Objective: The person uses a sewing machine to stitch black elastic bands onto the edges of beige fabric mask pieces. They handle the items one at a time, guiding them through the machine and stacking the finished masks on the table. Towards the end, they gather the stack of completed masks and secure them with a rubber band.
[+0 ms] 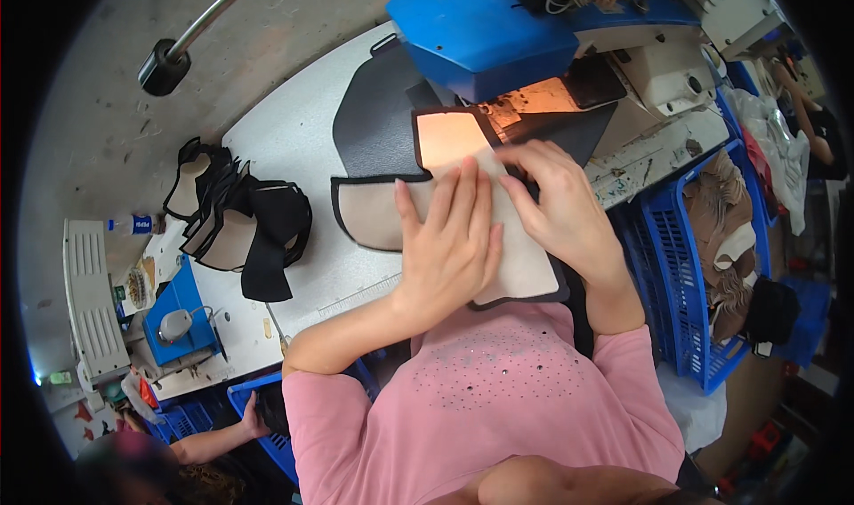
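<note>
A beige, T-shaped fabric piece point(523, 260) with black edging lies across the white table in front of me, its far arm reaching under the sewing machine's lit area. My left hand point(451, 229) rests flat on its middle, fingers stretched out and slightly spread. On the piece's right edge, near the machine, my right hand point(560, 204) has its fingers bent round the edge and its thumb over the top; the fingertips are slightly blurred. A blue sewing machine head point(485, 38) stands just beyond the piece. Its needle is hidden.
Several black and beige pieces point(236, 225) lie heaped on the white table point(307, 265) at left. A blue crate point(680, 283) at right holds brown fabric point(716, 229). A metal lamp arm point(213, 16) crosses the upper left. A co-worker's hand point(255, 416) shows at lower left beside another machine point(178, 318).
</note>
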